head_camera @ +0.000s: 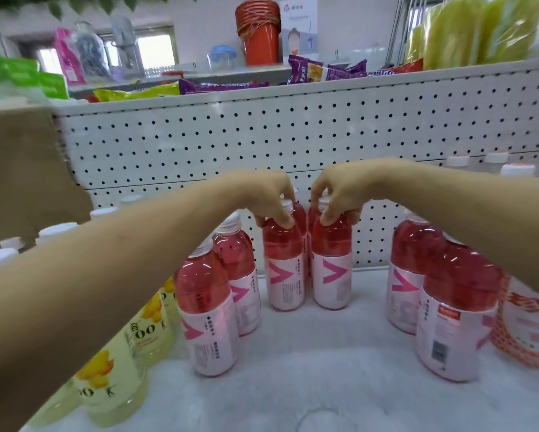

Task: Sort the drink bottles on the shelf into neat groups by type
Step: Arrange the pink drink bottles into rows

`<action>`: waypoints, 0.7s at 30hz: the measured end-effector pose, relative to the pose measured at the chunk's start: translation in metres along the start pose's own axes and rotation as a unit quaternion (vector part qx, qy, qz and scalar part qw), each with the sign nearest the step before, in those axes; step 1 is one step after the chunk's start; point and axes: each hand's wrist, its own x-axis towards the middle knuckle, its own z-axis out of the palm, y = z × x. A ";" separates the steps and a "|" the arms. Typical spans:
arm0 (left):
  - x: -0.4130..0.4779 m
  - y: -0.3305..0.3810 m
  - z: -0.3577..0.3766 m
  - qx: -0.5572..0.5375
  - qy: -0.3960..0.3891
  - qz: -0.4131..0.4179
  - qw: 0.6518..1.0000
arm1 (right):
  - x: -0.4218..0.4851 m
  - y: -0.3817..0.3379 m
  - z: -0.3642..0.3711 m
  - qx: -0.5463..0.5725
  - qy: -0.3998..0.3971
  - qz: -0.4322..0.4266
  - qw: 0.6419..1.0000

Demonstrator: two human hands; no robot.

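- Currently clasping necks: left hand (pixel 268 198) on left pink bottle (pixel 282 266), right hand (pixel 336 194) on right pink bottle (pixel 332 269).
- Possibly risking tipping either, holding so high, or bumping rear bottles (pixel 300 215).

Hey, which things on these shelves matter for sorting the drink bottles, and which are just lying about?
For the job: left hand gripping one pink bottle; right hand gripping the pink bottle beside it; other pink bottles; yellow bottles.
Lying about: orange cups; purple snack packets; green packets.
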 end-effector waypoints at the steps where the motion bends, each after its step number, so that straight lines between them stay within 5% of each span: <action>1: 0.000 0.001 0.001 -0.004 0.004 0.000 1.000 | 0.000 -0.002 0.001 -0.001 0.001 -0.004 1.000; 11: -0.013 0.012 0.010 0.012 0.051 0.007 0.999 | -0.010 -0.004 0.010 0.003 0.023 0.008 1.000; 16: -0.045 0.008 0.011 -0.003 0.079 -0.015 0.997 | -0.042 0.009 0.005 -0.110 0.082 0.034 0.990; 21: -0.085 -0.009 0.015 0.097 0.045 -0.118 0.987 | -0.085 0.028 -0.006 -0.210 -0.009 0.129 0.969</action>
